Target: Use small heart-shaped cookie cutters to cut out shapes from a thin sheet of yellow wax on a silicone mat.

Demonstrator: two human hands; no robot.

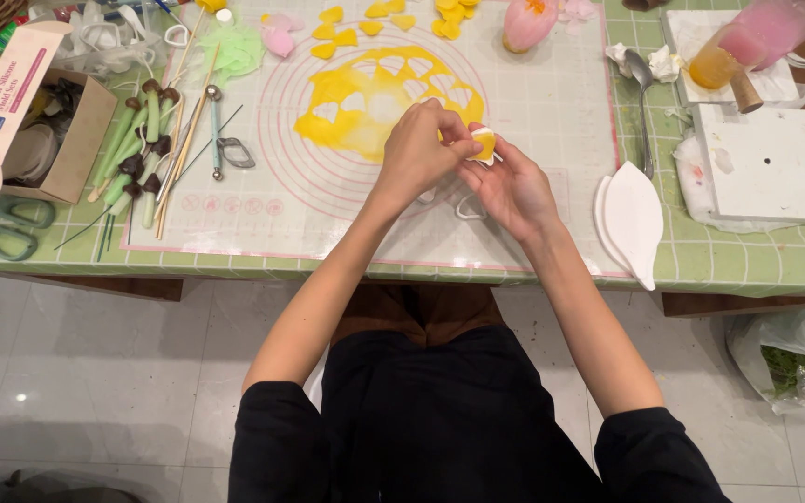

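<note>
While both hands pinch it, yellow petal [484, 142] upright, left hand [418, 149], right hand [512, 189], grips closed.

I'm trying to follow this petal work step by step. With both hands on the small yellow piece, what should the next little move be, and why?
Probably lift the yellow piece free and set it with the cut petals at the mat's far edge. Both the left hand and right hand pinch it above the rolled yellow sheet, which already has many petal-shaped holes.

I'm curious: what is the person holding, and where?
A small yellow piece, pinched at its edges between the fingers of the left hand and right hand.
</note>
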